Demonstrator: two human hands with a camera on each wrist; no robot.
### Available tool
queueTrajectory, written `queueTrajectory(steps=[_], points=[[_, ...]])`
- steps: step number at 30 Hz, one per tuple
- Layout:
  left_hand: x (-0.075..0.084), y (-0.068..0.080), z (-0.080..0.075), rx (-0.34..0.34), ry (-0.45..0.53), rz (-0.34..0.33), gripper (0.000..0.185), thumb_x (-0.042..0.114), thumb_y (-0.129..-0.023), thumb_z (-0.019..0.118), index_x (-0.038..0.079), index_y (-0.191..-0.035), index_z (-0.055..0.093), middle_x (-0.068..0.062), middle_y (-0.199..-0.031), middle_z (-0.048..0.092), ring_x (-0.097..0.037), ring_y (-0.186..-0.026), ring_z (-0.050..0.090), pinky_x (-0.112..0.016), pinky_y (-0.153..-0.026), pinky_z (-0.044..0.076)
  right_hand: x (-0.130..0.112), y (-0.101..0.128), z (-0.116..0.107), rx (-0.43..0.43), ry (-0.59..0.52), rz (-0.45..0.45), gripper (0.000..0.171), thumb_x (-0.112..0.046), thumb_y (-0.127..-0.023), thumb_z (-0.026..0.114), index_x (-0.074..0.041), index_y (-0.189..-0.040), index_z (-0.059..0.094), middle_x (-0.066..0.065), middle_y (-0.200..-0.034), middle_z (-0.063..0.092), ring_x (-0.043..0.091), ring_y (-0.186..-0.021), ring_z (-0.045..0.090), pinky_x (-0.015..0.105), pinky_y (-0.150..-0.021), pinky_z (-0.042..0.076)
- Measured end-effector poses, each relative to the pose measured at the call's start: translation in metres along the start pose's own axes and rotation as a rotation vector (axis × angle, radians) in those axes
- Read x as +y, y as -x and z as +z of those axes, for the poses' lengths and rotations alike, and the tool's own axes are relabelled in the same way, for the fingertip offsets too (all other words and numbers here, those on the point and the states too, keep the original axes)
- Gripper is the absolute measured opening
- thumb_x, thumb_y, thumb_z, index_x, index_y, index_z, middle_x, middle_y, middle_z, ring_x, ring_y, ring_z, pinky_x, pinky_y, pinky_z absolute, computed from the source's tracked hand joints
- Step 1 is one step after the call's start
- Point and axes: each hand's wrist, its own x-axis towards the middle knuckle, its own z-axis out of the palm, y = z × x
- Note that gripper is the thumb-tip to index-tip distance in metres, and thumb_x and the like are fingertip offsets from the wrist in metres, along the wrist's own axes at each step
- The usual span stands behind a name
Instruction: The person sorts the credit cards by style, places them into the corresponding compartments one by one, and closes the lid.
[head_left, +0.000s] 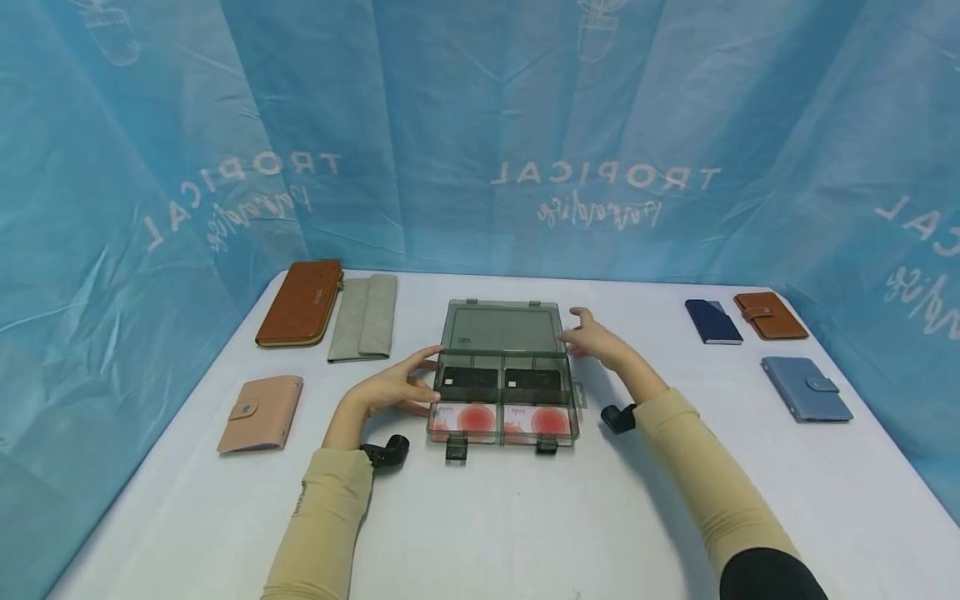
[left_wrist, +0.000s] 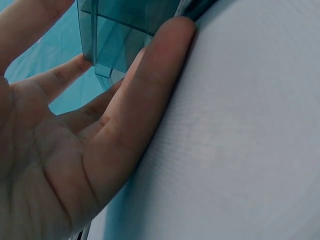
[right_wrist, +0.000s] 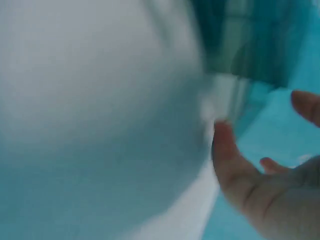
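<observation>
A translucent dark green plastic case point(head_left: 500, 400) lies on the table with its lid point(head_left: 502, 327) laid back. Inside, in the back compartments, sit two black cards, point(head_left: 471, 385) the left of them; two pink-and-white cards with red circles are in front. My left hand point(head_left: 392, 385) is at the case's left side, fingers extended and fingertips touching the wall in the left wrist view. My right hand point(head_left: 596, 340) is beside the lid's right edge, fingers spread and loosely bent. The right wrist view is blurred, so contact there is unclear.
At left lie a brown zip wallet point(head_left: 302, 302), a grey-green wallet point(head_left: 363, 318) and a pink card holder point(head_left: 261, 413). At right are a navy holder point(head_left: 711, 322), a brown snap wallet point(head_left: 772, 315) and a blue one point(head_left: 806, 389). A blue curtain point(head_left: 480, 233) hangs behind.
</observation>
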Motion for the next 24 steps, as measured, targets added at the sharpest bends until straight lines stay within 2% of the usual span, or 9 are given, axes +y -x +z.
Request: queueTrajectory(steps=[4,7,9,12,15,17,20,22,24], points=[[-0.001,0.001,-0.001,0.005,0.009,-0.004,0.096,0.006,-0.081,0.071,0.022,-0.15,0.005,-0.02,-0.149,0.012,-0.019,-0.088,0.058,-0.044,-0.08,0.054,0.005,-0.023,-0.002,-0.036,-0.197,0.129,0.077,-0.015,-0.094,0.051,-0.005,-0.148,-0.003,0.021,-0.114,0.046,0.012,-0.066,0.048,0.028,-0.071,0.049],[-0.001,0.001,-0.001,0.006,0.017,-0.001,0.099,0.005,-0.082,0.069,0.021,-0.15,0.0,-0.022,-0.149,0.011,-0.019,-0.087,0.059,-0.044,-0.08,0.054,0.002,-0.026,-0.005,-0.013,-0.342,0.105,0.071,-0.01,-0.095,0.049,-0.005,-0.149,0.003,0.023,-0.131,0.038,0.011,-0.074,0.049,0.024,-0.07,0.047],[-0.001,0.002,-0.001,0.001,0.014,0.003,0.099,0.005,-0.082,0.068,0.02,-0.15,-0.001,-0.023,-0.149,0.01,-0.019,-0.087,0.059,-0.044,-0.08,0.054,-0.005,-0.02,-0.007,-0.001,-0.422,0.036,0.061,-0.013,-0.098,0.044,-0.002,-0.148,0.012,0.023,-0.134,0.035,0.016,-0.085,0.049,0.028,-0.077,0.046],[-0.001,0.002,-0.001,0.004,0.007,0.004,0.097,0.004,-0.082,0.068,0.019,-0.15,0.0,-0.023,-0.149,0.011,-0.018,-0.087,0.059,-0.044,-0.081,0.054,-0.02,-0.005,-0.012,0.001,-0.543,-0.157,0.05,-0.024,-0.102,0.032,0.003,-0.143,0.024,0.018,-0.126,0.038,0.027,-0.106,0.044,0.04,-0.093,0.04],[-0.001,0.002,-0.001,-0.006,0.011,0.016,0.097,0.005,-0.082,0.069,0.018,-0.15,0.001,-0.023,-0.148,0.011,-0.018,-0.088,0.059,-0.044,-0.081,0.053,-0.032,0.015,-0.015,0.008,-0.585,-0.358,0.05,-0.033,-0.102,0.023,0.005,-0.133,0.035,0.01,-0.12,0.044,0.029,-0.116,0.042,0.046,-0.103,0.032],[-0.001,0.002,-0.003,-0.027,0.027,0.025,0.098,0.008,-0.082,0.07,0.019,-0.15,0.0,-0.022,-0.149,0.01,-0.019,-0.091,0.058,-0.044,-0.082,0.053,-0.034,0.027,-0.016,0.016,-0.532,-0.462,0.047,-0.034,-0.102,0.025,0.003,-0.126,0.042,0.007,-0.119,0.05,0.025,-0.115,0.047,0.044,-0.104,0.032],[-0.002,0.006,-0.009,-0.074,0.094,0.051,0.096,0.009,-0.085,0.067,0.025,-0.15,-0.002,-0.019,-0.15,0.006,-0.027,-0.104,0.054,-0.047,-0.086,0.051,-0.028,0.051,-0.016,0.023,-0.363,-0.556,0.036,-0.029,-0.102,0.033,-0.001,-0.118,0.049,0.011,-0.116,0.053,0.024,-0.11,0.05,0.042,-0.1,0.037],[0.0,0.012,-0.014,-0.068,0.114,0.104,0.094,0.01,-0.086,0.066,0.027,-0.15,0.0,-0.016,-0.151,0.004,-0.035,-0.117,0.045,-0.052,-0.091,0.046,-0.02,0.066,-0.014,0.013,-0.193,-0.611,0.03,-0.024,-0.101,0.038,-0.003,-0.118,0.052,0.012,-0.118,0.054,0.022,-0.111,0.05,0.041,-0.098,0.039],[0.007,0.017,-0.018,-0.025,0.063,0.188,0.087,0.014,-0.088,0.063,0.029,-0.15,0.003,-0.012,-0.153,0.002,-0.04,-0.128,0.032,-0.058,-0.097,0.038,-0.013,0.083,-0.01,-0.008,-0.028,-0.665,0.027,-0.018,-0.1,0.041,-0.006,-0.12,0.054,0.01,-0.12,0.054,0.022,-0.114,0.049,0.042,-0.098,0.04]])
